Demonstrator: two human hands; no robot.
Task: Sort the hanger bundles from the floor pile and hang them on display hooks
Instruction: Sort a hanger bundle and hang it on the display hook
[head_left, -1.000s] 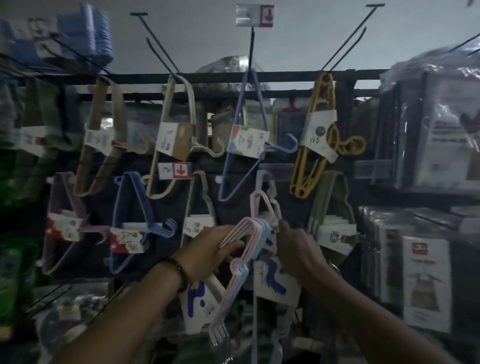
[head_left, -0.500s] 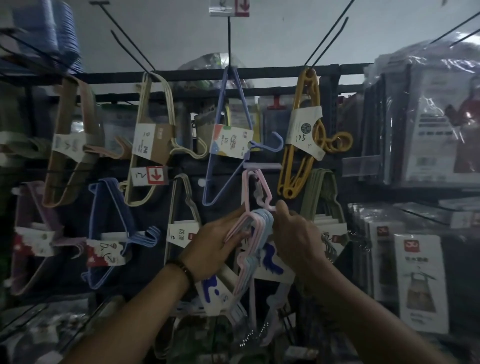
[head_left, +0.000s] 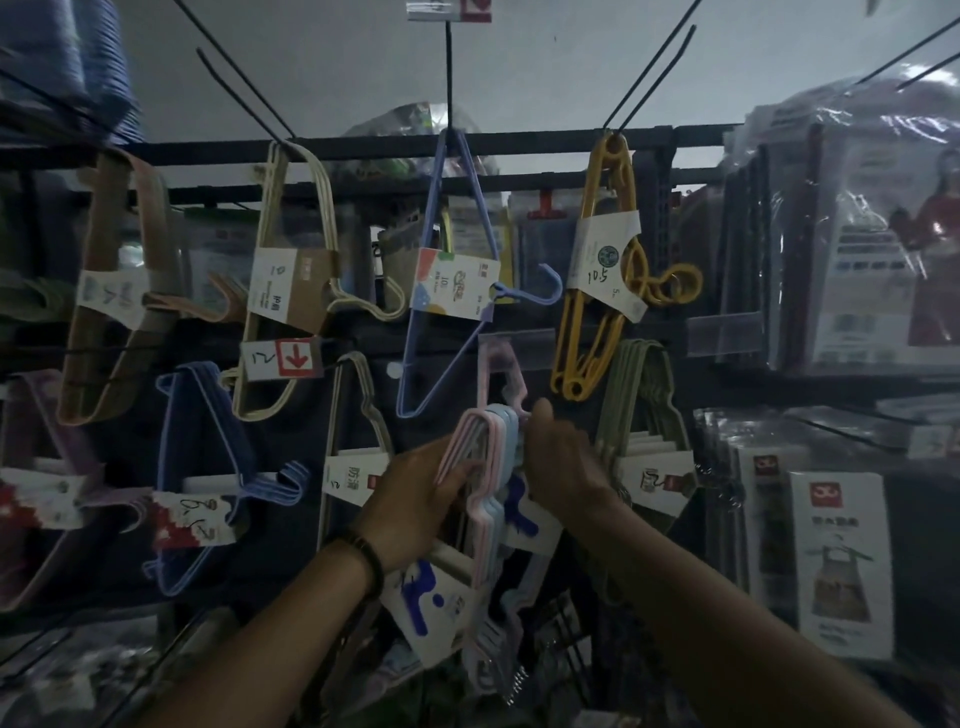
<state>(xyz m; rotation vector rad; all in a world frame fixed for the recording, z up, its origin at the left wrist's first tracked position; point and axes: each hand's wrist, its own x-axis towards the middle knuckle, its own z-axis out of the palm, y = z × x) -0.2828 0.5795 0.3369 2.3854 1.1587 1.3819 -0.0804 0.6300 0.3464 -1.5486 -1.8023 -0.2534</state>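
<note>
At centre: hanger bundle (head_left: 480, 467), left hand (head_left: 415, 499) gripping its side, right hand (head_left: 563, 457) gripping top.

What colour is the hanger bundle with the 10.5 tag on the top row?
Yellow. The bundle shows only in the head view.

Pastel hanger bundle (head_left: 485, 467) in left hand (head_left: 415, 499) looking smooth, thin, coated, carrying faint sheen. Card label (head_left: 426, 603) on it showing matt white paper, blue print. Yellow hanger bundle (head_left: 608, 171) reading as glossy moulded plastic, matt paper band (head_left: 602, 260) wrapping it. Cream hanger bundle (head_left: 275, 208) wearing brown kraft-card sleeve (head_left: 306, 286), dull. Blue wire hangers (head_left: 441, 208) appearing smooth-coated. Display hooks (head_left: 649, 67) looking like thin dark metal wire. Rack rail (head_left: 519, 143) staying matt black. Packages at right (head_left: 857, 182) gleaming in crinkled clear plastic film.
</note>
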